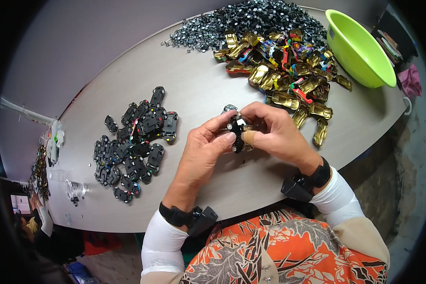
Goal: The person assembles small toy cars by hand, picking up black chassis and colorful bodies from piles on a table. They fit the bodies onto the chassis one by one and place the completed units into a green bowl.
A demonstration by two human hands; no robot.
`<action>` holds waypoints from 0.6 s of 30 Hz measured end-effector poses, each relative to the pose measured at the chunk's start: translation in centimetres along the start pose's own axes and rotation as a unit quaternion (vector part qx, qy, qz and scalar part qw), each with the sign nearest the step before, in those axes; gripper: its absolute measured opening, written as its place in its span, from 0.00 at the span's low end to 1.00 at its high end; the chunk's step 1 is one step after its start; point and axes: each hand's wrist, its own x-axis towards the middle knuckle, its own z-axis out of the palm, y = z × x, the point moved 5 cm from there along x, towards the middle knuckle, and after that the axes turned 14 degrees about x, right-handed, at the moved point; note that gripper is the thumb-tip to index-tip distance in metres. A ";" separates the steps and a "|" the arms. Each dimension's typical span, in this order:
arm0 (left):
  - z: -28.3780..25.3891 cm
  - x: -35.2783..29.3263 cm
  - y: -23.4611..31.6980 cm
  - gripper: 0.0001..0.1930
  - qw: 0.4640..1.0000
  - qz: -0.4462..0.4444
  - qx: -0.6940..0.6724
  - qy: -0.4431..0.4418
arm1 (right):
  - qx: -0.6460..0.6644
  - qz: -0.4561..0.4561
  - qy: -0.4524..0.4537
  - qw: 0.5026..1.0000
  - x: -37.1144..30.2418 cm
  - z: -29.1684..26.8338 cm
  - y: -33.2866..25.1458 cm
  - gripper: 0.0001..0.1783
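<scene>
A small toy car (238, 134), black underside and wheels facing up, sits between my two hands above the table's front middle. My left hand (204, 143) pinches it from the left with thumb and fingers. On the other side my right hand (275, 134) grips it, a tan wrap around the thumb; the fingers hide much of the car. Just beyond my fingertips lies a small greyish piece (229, 108), partly covered. To the left is a heap of black-bottomed toy cars (150, 122), mostly wheels up. Shiny gold and coloured car bodies (271, 79) are piled farther off to the right.
A large mound of wheel-and-axle pieces (255, 21) covers the far edge of the table (194, 75). A lime-green basin (359, 49) stands at the far right. Clear plastic cups (74, 188) are at the left end, where another person's arm (45, 220) shows.
</scene>
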 end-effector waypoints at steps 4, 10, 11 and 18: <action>-0.2 0.1 0.5 0.26 0.999 0.007 -0.033 -0.041 | 0.119 0.048 0.011 0.992 0.1 -0.5 0.6 0.17; -0.1 0.0 1.1 0.25 0.993 0.014 -0.117 -0.032 | 0.126 0.006 0.045 0.991 -0.1 -0.7 0.2 0.18; -0.3 0.3 1.1 0.23 0.991 0.018 -0.123 -0.041 | 0.112 -0.008 0.050 0.992 -0.2 -0.8 -0.1 0.19; -0.1 0.2 1.2 0.23 0.991 0.019 -0.129 -0.038 | 0.059 -0.047 0.044 0.996 -0.5 -0.3 -0.9 0.18</action>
